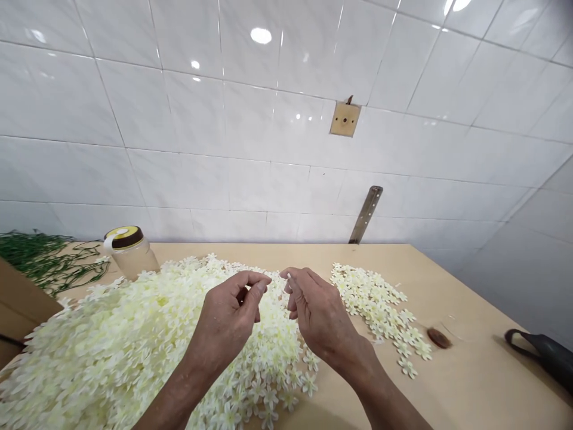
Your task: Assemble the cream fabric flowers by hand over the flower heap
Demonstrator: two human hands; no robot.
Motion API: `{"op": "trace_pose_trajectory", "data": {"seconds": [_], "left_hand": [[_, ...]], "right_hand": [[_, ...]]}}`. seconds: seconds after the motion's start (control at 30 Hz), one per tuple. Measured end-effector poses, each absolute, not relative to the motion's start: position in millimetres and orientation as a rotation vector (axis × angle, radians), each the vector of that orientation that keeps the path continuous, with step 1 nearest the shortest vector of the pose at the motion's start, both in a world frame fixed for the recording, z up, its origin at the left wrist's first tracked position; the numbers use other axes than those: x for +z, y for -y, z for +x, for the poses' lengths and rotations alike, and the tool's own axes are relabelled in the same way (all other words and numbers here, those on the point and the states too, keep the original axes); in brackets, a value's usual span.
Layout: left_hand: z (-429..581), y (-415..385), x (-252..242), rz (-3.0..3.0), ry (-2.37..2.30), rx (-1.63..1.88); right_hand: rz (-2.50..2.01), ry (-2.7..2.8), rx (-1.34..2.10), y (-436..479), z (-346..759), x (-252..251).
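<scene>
Both hands are raised close together over the right part of a large heap of pale yellow-white artificial flowers. Thumb and index finger of my left hand are pinched together; whatever lies between them is too small to make out. My right hand also has its fingers closed, with a tiny white bit showing at the thumb tip that I cannot identify. The fingertips of the two hands are a small gap apart. Beyond my right hand a smaller patch of flowers is spread on the wooden table.
A clear jar with a yellow and brown lid stands behind the heap. Green stems and a brown box are at the left. A metal strip leans on the tiled wall. A brown round item and a black object lie at right.
</scene>
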State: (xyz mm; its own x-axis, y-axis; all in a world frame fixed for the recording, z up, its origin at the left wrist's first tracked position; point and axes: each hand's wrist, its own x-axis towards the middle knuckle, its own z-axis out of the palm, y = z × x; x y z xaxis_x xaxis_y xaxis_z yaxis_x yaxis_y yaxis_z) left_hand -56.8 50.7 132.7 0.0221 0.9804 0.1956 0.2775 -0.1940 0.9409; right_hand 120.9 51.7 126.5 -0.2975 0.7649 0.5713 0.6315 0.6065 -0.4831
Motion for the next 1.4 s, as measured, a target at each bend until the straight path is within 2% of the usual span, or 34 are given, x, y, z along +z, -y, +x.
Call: {"op": "trace_pose_trajectory", "data": {"seconds": [0.4, 0.67, 0.83, 1.03, 1.4], "left_hand": [[-62, -45, 145, 1.413, -1.325, 1.422], [-70, -45, 155, 1.357, -1.316, 1.502], [-70, -44, 155, 1.373, -1.297, 1.544], [-70, -44, 156, 1.354, -1.303, 1.52], [-71, -44, 147, 1.408, -1.29, 1.494]], "right_hand": [[-1.068, 1.984, 0.438, -45, 126, 139], [-1.184, 1.994, 0.174, -48, 134, 147], [-1.177, 1.86, 0.532, -58, 136, 143], [-0.926, 1.568, 0.97, -74, 139, 132], [-1.027, 1.59, 0.967, -75, 145, 131]]}}
